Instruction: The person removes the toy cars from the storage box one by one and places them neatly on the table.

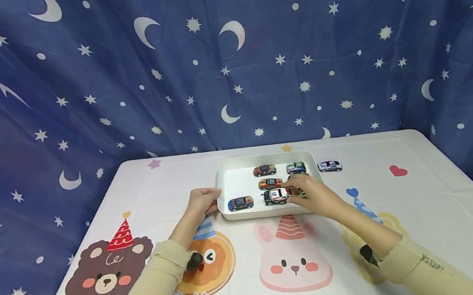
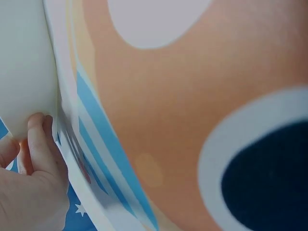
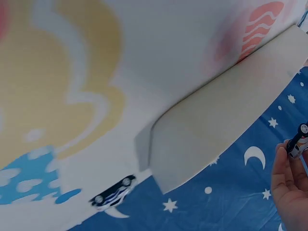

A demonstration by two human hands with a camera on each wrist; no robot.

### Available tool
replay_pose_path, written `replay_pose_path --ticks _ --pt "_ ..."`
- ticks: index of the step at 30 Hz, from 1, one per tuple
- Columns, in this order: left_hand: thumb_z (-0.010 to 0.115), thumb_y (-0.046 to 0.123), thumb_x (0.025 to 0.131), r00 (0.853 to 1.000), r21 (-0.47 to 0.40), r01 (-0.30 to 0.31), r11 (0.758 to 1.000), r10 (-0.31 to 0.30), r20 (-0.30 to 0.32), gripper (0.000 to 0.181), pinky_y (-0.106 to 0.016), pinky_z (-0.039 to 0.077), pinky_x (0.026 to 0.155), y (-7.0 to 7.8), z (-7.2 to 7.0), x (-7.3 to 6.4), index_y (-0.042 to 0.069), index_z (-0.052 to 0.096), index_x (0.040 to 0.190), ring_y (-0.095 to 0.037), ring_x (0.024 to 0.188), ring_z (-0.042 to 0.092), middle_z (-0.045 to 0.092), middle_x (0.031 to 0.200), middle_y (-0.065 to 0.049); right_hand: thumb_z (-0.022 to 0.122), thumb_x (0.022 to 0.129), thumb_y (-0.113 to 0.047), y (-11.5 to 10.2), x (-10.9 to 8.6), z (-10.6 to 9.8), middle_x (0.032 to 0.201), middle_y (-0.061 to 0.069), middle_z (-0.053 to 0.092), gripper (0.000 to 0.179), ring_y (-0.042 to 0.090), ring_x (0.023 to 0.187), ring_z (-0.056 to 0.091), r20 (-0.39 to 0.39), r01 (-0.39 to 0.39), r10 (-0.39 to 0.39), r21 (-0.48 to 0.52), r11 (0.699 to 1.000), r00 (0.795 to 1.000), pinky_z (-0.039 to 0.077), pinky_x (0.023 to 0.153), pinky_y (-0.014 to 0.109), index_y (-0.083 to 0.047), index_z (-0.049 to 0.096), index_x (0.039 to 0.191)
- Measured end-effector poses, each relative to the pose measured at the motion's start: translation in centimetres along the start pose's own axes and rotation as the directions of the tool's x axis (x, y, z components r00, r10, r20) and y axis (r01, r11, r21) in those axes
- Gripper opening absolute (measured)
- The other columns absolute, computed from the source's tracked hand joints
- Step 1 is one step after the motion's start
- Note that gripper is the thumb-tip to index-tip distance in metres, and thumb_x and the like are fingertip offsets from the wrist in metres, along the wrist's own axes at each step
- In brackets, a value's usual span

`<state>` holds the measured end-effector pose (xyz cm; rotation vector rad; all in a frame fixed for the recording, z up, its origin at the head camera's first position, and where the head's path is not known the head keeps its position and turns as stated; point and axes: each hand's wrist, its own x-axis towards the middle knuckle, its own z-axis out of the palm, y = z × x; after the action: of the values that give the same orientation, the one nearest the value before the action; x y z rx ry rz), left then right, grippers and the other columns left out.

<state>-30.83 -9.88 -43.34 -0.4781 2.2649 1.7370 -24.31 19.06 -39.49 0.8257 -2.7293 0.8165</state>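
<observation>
A white tray [image 1: 234, 178] holds several small toy cars. My left hand [image 1: 202, 201] grips the tray's left wall, its fingers on the outside in the left wrist view. My right hand [image 1: 317, 195] pinches a white toy car [image 1: 277, 196] with dark wheels over the tray's right half. That car [image 3: 299, 142] also shows at the right edge of the right wrist view. Under and behind it lie a red-and-yellow toy car [image 1: 271, 183], a dark red one [image 1: 265, 170] and a green one [image 1: 296, 167]. A blue toy car [image 1: 240, 203] sits near the front left. My right hand covers part of the tray's right side.
Outside the tray, by its right wall, a white-and-blue toy car [image 1: 329, 166] stands on the table. The printed tablecloth [image 1: 203, 168] covers the table, and a blue curtain [image 1: 264, 87] with moons and stars hangs behind it.
</observation>
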Motion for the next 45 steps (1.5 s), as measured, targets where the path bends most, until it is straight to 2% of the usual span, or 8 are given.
replay_pose_path --ticks 7,14,23,29,35,40,45 --pt "0.065 0.019 0.089 1.0 -0.003 -0.009 1.0 0.009 0.009 0.034 -0.015 0.055 0.057 -0.3 0.2 -0.2 0.001 0.062 0.118 -0.004 0.063 0.061 0.065 0.115 -0.02 0.073 0.079 -0.007 1.1 -2.4 -1.1 0.098 0.009 0.066 0.032 0.015 0.08 0.056 -0.013 -0.016 0.016 -0.067 0.998 1.0 0.053 0.069 0.033 0.001 0.065 0.11" --pt "0.065 0.019 0.09 1.0 0.003 -0.008 1.0 0.008 0.005 0.035 -0.017 0.057 0.061 -0.1 0.0 -0.1 0.002 0.061 0.12 -0.005 0.065 0.061 0.063 0.117 -0.02 0.073 0.077 -0.002 2.2 -3.8 -2.1 0.096 0.01 0.066 0.032 0.017 0.079 0.058 -0.053 0.009 -0.014 -0.095 0.995 0.999 0.054 0.069 0.034 0.002 0.065 0.108" --pt "0.064 0.017 0.09 1.0 -0.017 -0.026 1.0 0.026 0.006 0.034 -0.018 0.058 0.062 -0.4 0.0 0.2 -0.001 0.061 0.119 -0.005 0.064 0.062 0.065 0.115 -0.021 0.075 0.074 0.002 4.3 -5.5 -2.3 0.099 0.013 0.067 0.031 0.019 0.08 0.06 -0.066 -0.013 0.006 -0.11 0.994 0.998 0.056 0.071 0.036 0.003 0.066 0.104" --pt "0.064 0.017 0.09 1.0 -0.029 -0.024 0.999 0.024 0.01 0.034 -0.019 0.058 0.063 -0.5 0.0 0.3 -0.001 0.061 0.118 -0.004 0.061 0.06 0.064 0.115 -0.022 0.074 0.076 0.0 5.4 -6.2 -3.1 0.104 0.015 0.066 0.032 0.022 0.085 0.061 -0.048 -0.099 0.095 -0.091 0.991 0.994 0.058 0.074 0.038 0.002 0.065 0.107" --pt "0.064 0.017 0.09 1.0 -0.033 -0.02 0.999 0.02 0.007 0.033 -0.018 0.058 0.061 -0.6 0.1 0.3 -0.001 0.062 0.118 -0.004 0.061 0.061 0.065 0.114 -0.021 0.073 0.077 0.002 6.9 -6.5 -4.4 0.105 0.02 0.065 0.034 0.029 0.088 0.063 -0.054 -0.158 0.153 -0.101 0.982 0.987 0.058 0.076 0.043 0.004 0.064 0.109" --pt "0.064 0.017 0.09 1.0 -0.03 -0.014 0.999 0.014 0.0 0.033 -0.018 0.058 0.061 -0.6 0.0 0.3 0.0 0.062 0.118 -0.003 0.061 0.061 0.065 0.114 -0.02 0.071 0.079 0.0 8.2 -6.2 -5.0 0.103 0.02 0.065 0.034 0.028 0.087 0.06 -0.044 -0.221 0.217 -0.116 0.968 0.975 0.057 0.077 0.046 0.004 0.062 0.112" --pt "0.064 0.016 0.089 1.0 -0.034 -0.017 0.999 0.017 0.001 0.033 -0.018 0.058 0.06 -0.5 0.0 0.3 0.0 0.062 0.117 -0.004 0.06 0.06 0.065 0.113 -0.02 0.07 0.081 -0.002 9.6 -5.5 -5.0 0.101 0.021 0.064 0.034 0.028 0.086 0.059 -0.029 -0.237 0.235 -0.117 0.964 0.972 0.056 0.077 0.047 0.007 0.061 0.113"
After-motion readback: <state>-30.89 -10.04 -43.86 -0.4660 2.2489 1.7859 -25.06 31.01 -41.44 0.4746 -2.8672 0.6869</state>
